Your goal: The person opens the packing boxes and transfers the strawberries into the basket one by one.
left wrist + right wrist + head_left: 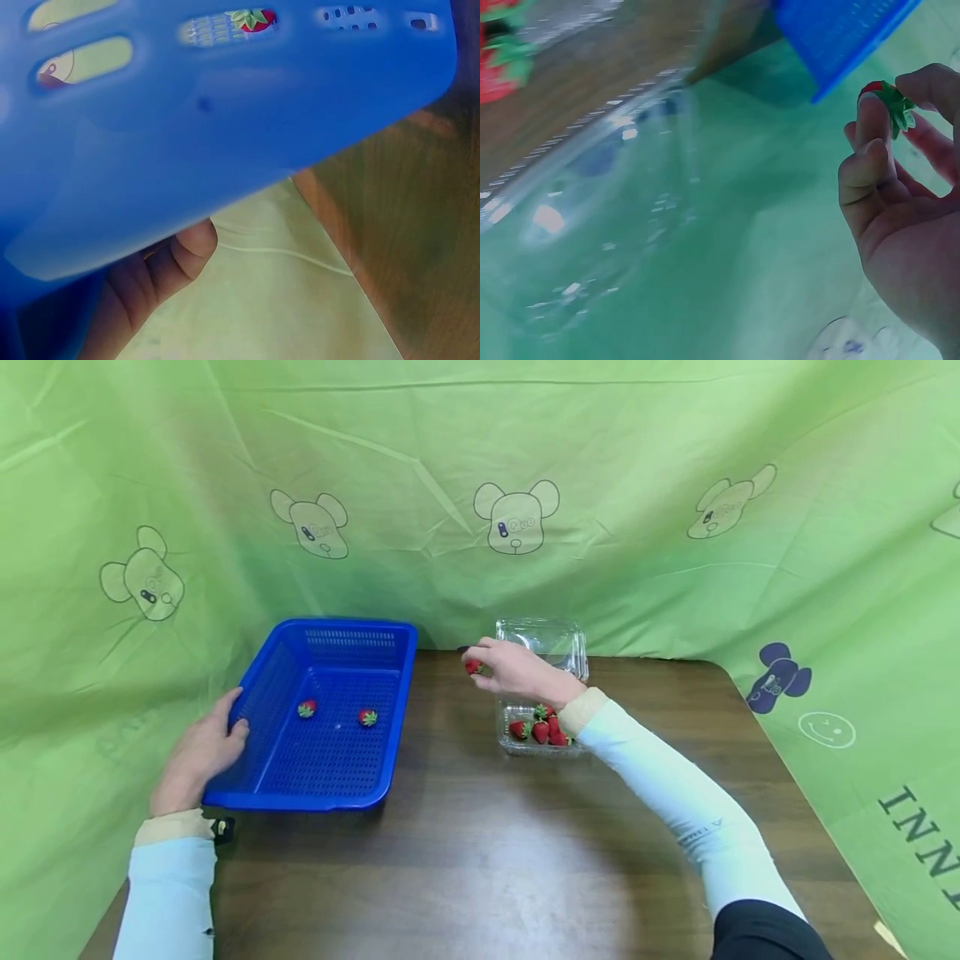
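Observation:
Between the thumb and fingers of my right hand [517, 668] is a strawberry [473, 667], its red flesh and green leaves also plain in the right wrist view. The hand hovers between the blue basket and the clear plastic clamshell box [542, 748]. Several strawberries [541, 732] lie in the box, whose lid [540, 633] stands raised at the back. My left hand [201, 747] grips the left rim of the blue basket [405, 710]. Inside the basket, one strawberry [307, 708] lies left of centre and another strawberry [367, 717] to the right.
The brown wooden table [480, 860] carries the basket on the left and the box further right. A green sheet [420, 468] printed with bear heads hangs behind and along both sides, meeting the table's back edge.

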A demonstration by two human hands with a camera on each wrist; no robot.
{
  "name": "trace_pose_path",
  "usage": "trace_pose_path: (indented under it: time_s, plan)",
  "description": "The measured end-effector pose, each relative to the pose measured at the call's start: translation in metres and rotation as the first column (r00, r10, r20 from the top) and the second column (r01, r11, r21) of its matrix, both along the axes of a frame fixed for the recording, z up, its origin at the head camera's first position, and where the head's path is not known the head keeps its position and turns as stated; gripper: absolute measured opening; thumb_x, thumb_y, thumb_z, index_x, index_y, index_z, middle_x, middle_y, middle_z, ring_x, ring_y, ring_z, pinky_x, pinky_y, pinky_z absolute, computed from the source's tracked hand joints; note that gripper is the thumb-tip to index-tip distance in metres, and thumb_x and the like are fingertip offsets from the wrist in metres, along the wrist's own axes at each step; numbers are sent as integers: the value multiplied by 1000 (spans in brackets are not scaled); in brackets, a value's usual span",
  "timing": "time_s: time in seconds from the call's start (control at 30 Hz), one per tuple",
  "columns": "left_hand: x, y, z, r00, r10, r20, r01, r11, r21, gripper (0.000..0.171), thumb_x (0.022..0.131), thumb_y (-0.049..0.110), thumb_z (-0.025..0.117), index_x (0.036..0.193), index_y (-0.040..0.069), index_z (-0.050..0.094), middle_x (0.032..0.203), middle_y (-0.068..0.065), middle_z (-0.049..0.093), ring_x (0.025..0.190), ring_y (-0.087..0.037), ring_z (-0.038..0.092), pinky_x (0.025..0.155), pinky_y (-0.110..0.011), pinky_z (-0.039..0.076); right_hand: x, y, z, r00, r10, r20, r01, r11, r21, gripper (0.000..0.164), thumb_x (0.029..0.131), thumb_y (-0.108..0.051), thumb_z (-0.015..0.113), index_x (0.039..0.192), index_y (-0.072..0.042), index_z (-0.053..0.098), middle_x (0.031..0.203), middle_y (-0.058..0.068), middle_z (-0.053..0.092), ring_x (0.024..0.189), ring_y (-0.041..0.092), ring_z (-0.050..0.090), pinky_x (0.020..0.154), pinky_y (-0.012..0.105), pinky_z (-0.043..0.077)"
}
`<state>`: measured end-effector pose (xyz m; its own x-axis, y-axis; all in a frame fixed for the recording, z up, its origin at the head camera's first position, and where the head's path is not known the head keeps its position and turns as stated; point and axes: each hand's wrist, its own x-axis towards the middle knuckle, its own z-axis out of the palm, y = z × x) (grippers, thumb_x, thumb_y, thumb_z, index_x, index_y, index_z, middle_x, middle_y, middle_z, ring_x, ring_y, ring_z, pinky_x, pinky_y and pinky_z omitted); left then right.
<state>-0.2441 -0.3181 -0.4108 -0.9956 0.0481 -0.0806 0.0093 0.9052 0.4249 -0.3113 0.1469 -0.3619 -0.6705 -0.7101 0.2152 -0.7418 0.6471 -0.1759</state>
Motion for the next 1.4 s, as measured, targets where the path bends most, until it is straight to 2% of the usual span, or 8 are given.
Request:
trace_pose_path:
  time_s: [0.17,0.33,0.5,0.73,0.93,1.1,1.23,1.4]
  plan:
    - [0,-1,2,1000,-1,-10,1,1000,-15,63,102,33,30,155,12,2,140,-43,32,117,-62,40,87,-69,38,-3,-35,11,998,54,-29,-54,998,-13,25,87,-15,64,111,-10,65,101,6,64,82,20,63,72,30,55]
    - [0,1,0,1000,2,-4,-2,1000,-9,63,102,32,31,155,13,2,140,-43,33,115,-60,43,87,-68,40,-7,-69,12,995,88,-40,-89,995,-32,22,87,-17,63,108,-12,66,99,4,65,81,17,61,71,30,53]
    - [0,2,-1,1000,-1,-21,1,1000,10,63,102,30,32,155,12,4,140,-43,33,116,-60,43,88,-68,39,-9,-99,4,995,99,10,-98,995,-27,23,88,-21,62,109,-13,65,100,1,62,84,15,61,72,28,52]
    - [1,1,0,999,-1,-42,1,1000,12,62,101,29,33,155,11,5,138,-43,35,114,-61,44,87,-68,39,-11,-141,-13,991,125,52,-128,991,48,24,90,-25,61,112,-17,63,102,0,62,87,12,58,75,27,52]
    - [0,3,-1,998,-2,-62,2,1000,-1,61,101,27,33,154,10,9,137,-43,37,115,-61,43,87,-68,39,-5,-165,-27,984,147,103,-161,977,138,24,91,-28,60,114,-18,62,100,-1,61,87,10,55,74,27,51]
    - [0,3,0,999,-3,-55,4,1000,17,61,101,28,33,154,10,8,136,-43,38,112,-61,45,85,-67,40,0,-183,-32,981,122,149,-154,962,226,16,91,-28,60,104,-19,61,92,-5,60,84,11,55,70,26,49]
    - [-1,1,-1,998,1,-61,0,1000,16,61,101,29,32,154,11,8,135,-43,38,111,-61,46,83,-66,41,0,-196,-38,975,60,214,-129,937,323,4,92,-24,60,92,-20,58,85,-6,59,76,12,54,62,25,43]
    - [-1,0,-3,998,-1,-66,2,1000,12,61,101,29,33,154,12,8,136,-43,38,112,-61,45,84,-67,40,3,-208,-41,967,-22,254,-88,906,413,6,94,-21,58,88,-21,59,82,-6,60,73,12,53,61,24,42]
